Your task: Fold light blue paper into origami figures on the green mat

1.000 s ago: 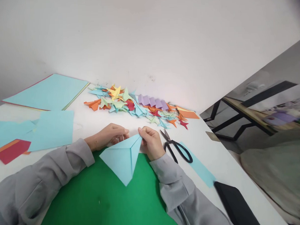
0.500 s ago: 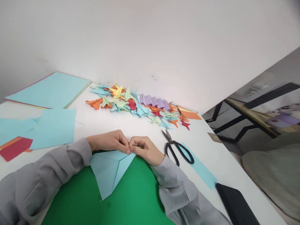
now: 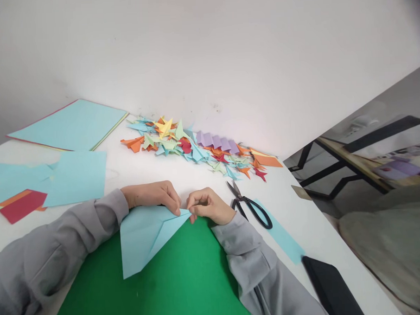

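Observation:
A light blue folded paper (image 3: 140,239) is held over a green sheet (image 3: 149,290) at the near edge of the white table. Its narrow point is toward the right and its wide part hangs down at the left. My left hand (image 3: 157,195) pinches the upper edge near the point, its thumb and finger closed on the paper. Just to the right, my right hand (image 3: 210,206) grips the very tip between thumb and fingertips. A small gap separates the two hands. The rear part of the paper lies partly behind my left hand.
Many small folded paper shapes (image 3: 196,151) lie along the wall. Black-handled scissors (image 3: 248,200) rest beside a blue strip (image 3: 283,235), near a black flat object (image 3: 332,287). At left are stacked sheets (image 3: 72,126), blue paper (image 3: 78,177) and red paper (image 3: 23,206).
The blue paper has tilted, its wide end swinging left. My right hand has moved slightly right, away from my left hand, which stays almost where it was.

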The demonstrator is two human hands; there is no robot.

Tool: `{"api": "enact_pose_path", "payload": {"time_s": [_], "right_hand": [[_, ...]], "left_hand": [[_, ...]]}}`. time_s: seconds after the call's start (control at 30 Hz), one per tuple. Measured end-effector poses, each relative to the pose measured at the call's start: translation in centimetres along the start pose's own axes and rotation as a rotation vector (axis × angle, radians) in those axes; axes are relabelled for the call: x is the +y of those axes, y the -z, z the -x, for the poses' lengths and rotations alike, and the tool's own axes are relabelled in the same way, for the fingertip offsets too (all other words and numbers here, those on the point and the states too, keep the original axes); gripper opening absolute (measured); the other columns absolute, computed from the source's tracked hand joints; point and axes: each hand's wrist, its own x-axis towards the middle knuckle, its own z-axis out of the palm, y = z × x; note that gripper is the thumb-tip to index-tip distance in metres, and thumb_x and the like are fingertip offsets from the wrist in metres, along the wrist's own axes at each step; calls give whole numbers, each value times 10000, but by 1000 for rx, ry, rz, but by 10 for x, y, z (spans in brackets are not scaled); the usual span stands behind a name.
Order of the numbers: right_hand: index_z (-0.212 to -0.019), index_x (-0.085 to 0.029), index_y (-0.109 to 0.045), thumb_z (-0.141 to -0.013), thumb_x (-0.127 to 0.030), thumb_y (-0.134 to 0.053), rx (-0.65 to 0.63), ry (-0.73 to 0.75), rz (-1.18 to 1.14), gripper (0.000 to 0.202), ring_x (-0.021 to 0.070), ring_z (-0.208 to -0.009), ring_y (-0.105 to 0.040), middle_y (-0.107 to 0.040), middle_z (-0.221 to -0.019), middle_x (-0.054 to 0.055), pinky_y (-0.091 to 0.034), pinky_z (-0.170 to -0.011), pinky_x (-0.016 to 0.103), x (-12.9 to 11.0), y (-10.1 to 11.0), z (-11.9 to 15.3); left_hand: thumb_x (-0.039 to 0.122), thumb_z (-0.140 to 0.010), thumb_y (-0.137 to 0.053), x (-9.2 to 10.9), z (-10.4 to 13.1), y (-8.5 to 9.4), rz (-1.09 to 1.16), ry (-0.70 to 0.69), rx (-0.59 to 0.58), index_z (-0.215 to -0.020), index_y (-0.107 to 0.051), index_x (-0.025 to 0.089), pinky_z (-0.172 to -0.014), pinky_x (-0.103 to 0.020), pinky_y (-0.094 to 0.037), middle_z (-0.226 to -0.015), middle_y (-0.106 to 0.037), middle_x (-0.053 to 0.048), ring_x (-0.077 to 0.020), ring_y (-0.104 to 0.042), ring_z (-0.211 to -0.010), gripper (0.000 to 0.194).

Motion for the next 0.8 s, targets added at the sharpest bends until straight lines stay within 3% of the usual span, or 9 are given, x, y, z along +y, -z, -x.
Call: {"api": "enact_pose_path", "payload": {"time_s": [0.13,0.3,0.5,0.8], "right_hand": [[-598,-130,-621,-648,-232,-650,-30,38,-32,118,86,-427,-508,-627,-486,5,-385,-464,206,5,6,1],[-596,-127,-623,-664,-307,-679,22,123,-153,201,92,-427,-509,-615,-475,4,-379,-463,212,18,14,0],[-663,-126,-627,-724,-350,-648,-25,77,-116,233,98,-509,-551,-657,-567,23,-408,-529,215,10,7,2],[-635,-135,-631,-700,-324,-679,-2,77,-76,206,92,-483,-540,-652,-539,9,-411,-510,214,11,7,2]], "left_hand": [[233,-645,-623,0,2,2,35,3,-15,-462,-486,132,-486,-246,-238,-505,-360,36,-80,-298,-501,250],[220,-640,-622,-1,6,4,88,-20,-23,-434,-460,137,-500,-249,-249,-514,-349,35,-85,-295,-515,275],[234,-629,-627,-3,4,3,80,-13,6,-466,-528,135,-497,-243,-252,-508,-383,37,-85,-321,-510,215],[221,-626,-643,-8,0,5,90,-11,20,-475,-558,128,-486,-238,-252,-497,-396,37,-81,-331,-499,197]]}}
